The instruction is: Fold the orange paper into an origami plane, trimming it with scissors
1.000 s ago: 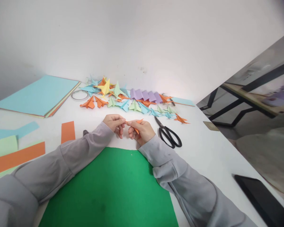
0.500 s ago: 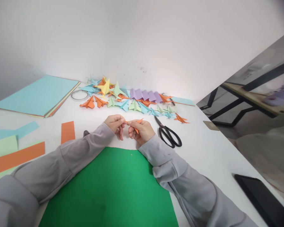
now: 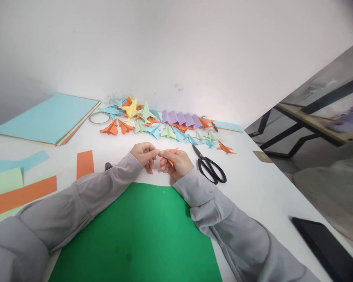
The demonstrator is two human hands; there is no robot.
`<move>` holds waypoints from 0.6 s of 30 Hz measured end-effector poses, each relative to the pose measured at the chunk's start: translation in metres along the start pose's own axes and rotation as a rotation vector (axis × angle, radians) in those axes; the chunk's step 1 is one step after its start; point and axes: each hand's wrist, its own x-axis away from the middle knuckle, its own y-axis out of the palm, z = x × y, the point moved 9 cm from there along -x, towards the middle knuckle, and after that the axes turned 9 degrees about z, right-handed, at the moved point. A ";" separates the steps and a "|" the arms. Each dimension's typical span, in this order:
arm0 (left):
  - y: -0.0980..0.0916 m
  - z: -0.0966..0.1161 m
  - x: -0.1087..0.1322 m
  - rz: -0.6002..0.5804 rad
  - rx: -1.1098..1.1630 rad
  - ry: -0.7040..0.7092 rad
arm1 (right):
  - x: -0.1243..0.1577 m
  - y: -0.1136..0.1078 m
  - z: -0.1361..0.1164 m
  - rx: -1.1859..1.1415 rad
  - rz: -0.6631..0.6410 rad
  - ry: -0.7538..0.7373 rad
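Note:
Just beyond the green sheet (image 3: 135, 235), both hands meet fingertip to fingertip. My right hand (image 3: 178, 162) is closed around a small folded orange paper (image 3: 171, 161), whose pointed parts show between the fingers. My left hand (image 3: 145, 156) has thumb and forefinger pinched together against the right fingertips; whatever lies between them is hidden. Black-handled scissors (image 3: 211, 169) lie to the right of my right hand. Behind the hands is a row of folded paper pieces (image 3: 168, 132) in orange, green, blue and yellow.
Blue-topped paper sheets (image 3: 48, 119) and a tape ring (image 3: 100, 118) lie at the back left. Cut orange strips (image 3: 23, 196) are at the left. A pleated purple paper (image 3: 181, 118) stands by the wall; a black tablet-like device (image 3: 326, 246) lies at the lower right.
The fingertips have closed together, and the bit of orange that showed between them is now covered. The folded orange paper remains in my right hand.

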 end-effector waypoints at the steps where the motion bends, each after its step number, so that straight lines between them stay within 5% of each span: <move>1: 0.001 -0.001 0.000 -0.012 0.000 0.001 | 0.000 0.000 0.000 0.003 -0.005 -0.007; 18: 0.009 -0.001 0.004 -0.119 0.079 -0.196 | 0.000 0.000 -0.002 0.016 -0.008 -0.020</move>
